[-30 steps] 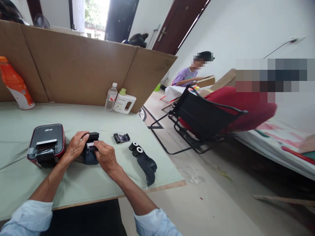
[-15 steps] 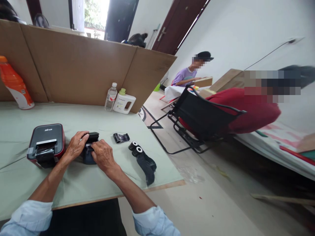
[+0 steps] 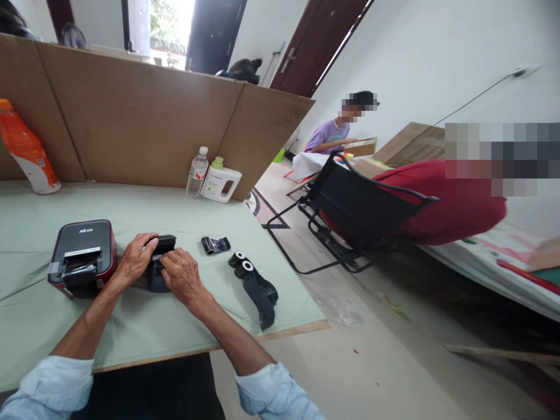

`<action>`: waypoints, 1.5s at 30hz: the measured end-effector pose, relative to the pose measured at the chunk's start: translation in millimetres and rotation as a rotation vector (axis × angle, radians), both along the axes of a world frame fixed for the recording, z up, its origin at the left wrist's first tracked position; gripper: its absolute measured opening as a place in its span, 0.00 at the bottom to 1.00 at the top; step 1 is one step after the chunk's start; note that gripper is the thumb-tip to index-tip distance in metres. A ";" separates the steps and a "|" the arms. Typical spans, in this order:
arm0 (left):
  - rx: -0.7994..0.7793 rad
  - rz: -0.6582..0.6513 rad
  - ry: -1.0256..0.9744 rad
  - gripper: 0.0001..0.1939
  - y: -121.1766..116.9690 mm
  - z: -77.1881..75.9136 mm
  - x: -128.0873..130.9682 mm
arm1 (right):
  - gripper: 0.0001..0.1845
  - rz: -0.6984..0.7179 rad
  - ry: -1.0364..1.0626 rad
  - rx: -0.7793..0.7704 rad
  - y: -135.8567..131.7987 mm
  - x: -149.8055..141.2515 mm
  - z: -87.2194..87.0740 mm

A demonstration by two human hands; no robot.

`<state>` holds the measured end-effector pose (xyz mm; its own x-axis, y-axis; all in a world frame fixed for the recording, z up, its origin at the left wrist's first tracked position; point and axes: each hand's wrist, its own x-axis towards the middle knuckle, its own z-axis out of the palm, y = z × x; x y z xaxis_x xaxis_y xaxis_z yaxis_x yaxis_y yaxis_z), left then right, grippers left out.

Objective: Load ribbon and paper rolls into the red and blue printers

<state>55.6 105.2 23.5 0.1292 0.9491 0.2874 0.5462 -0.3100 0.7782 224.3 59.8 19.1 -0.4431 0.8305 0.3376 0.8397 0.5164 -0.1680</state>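
Observation:
Both of my hands rest on a small black cartridge-like part (image 3: pixel 161 245) on the green table (image 3: pixel 131 326). My left hand (image 3: pixel 133 259) grips its left side with curled fingers. My right hand (image 3: pixel 180 276) covers its front, fingers bent down onto it. A red and black label printer (image 3: pixel 83 254) with its lid open stands just left of my left hand. To the right lie a small shiny black piece (image 3: pixel 216 244) and a black ribbon with two white-cored spools (image 3: pixel 256 286).
A cardboard screen (image 3: pixel 144 128) walls the table's back. An orange bottle (image 3: pixel 27 149), a clear water bottle (image 3: pixel 197 172) and a white jug (image 3: pixel 221 183) stand along it. Right of the table: a black folding chair (image 3: pixel 350 216), a person in red, another seated person farther back.
My right hand has slid a little left over the black part, hiding the white strip seen earlier. The person in red has shifted to the right.

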 end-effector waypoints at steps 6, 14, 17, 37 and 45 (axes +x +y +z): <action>0.008 -0.005 0.004 0.22 -0.6 0.5 -1.2 | 0.03 0.003 0.016 0.004 -3.1 0.8 0.9; 0.043 -0.085 -0.011 0.20 -5.0 -7.9 -8.1 | 0.11 0.016 0.171 0.170 -14.0 6.7 -28.2; 0.058 -0.119 -0.015 0.19 -7.1 -10.4 -10.8 | 0.11 0.034 0.222 0.265 -15.8 6.3 -38.0; 0.028 -0.240 0.114 0.21 -24.3 -10.2 -23.3 | 0.15 0.164 0.313 0.272 -38.1 19.2 -38.2; 0.030 -0.159 0.090 0.20 -26.1 -20.5 -17.4 | 0.38 0.094 0.460 0.049 -20.6 44.4 -35.2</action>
